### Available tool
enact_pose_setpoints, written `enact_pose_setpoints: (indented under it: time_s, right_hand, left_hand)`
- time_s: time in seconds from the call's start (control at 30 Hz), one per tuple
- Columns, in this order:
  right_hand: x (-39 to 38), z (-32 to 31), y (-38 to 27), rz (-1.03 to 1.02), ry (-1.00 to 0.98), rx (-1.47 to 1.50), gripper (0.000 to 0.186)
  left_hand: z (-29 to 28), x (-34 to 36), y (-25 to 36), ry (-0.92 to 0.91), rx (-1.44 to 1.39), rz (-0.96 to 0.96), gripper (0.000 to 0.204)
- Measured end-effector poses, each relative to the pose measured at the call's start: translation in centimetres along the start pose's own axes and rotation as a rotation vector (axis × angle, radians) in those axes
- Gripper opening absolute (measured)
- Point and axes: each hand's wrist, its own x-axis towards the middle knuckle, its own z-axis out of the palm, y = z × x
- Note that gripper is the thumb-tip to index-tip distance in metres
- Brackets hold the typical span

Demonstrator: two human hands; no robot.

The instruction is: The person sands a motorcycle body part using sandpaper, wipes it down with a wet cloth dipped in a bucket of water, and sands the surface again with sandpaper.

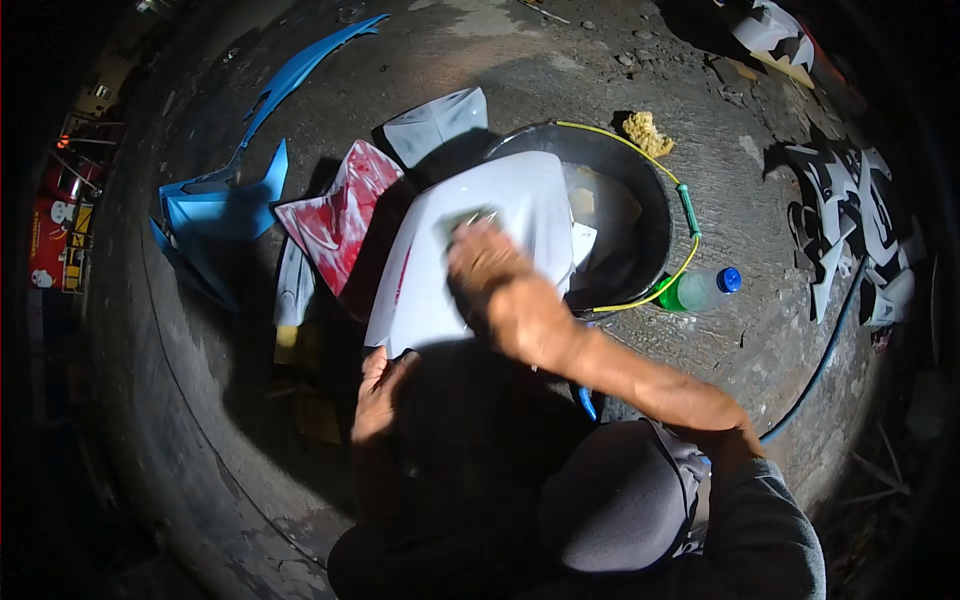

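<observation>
A white, curved body panel [470, 240], with a red streak near its left edge, leans over a black bucket [655, 190]. At its lower left corner my left hand [378, 395] is closed on the edge, the fingers partly in shadow. My right hand [495, 275] lies over the middle of the panel, smeared by motion. Under its fingertips shows a thin grey-green piece [468, 217], pressed flat against the white surface; its kind is hard to make out. Cloudy water [610, 240] and some pale pieces show in the bucket.
A red-and-white panel [345, 225], a grey-white panel [437, 125] and blue panels [225, 215] lie at the left. Beyond the bucket is a yellow sponge [648, 134]; beside it, a blue-capped bottle [705, 289]. White-and-black panels [845, 215] and a blue hose [825, 370] lie right.
</observation>
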Motion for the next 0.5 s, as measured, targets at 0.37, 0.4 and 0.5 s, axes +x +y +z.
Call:
enact_pose_setpoints:
  time_s: [0.37,0.4,0.5]
  right_hand:
    - [0.4,-0.6,0.5,-0.111,-0.067,0.011,0.048]
    - [-1.2,0.7,-1.1,-0.202,0.007,0.014,0.043]
    - [-1.8,-0.1,-2.9,-0.308,0.049,0.009,0.032]
  left_hand:
    - [0.4,0.1,0.2,0.104,0.240,0.045,0.047]
    - [0.6,-0.2,0.8,0.066,0.080,0.019,0.055]
    - [0.8,-0.9,1.6,0.045,-0.117,-0.054,0.054]
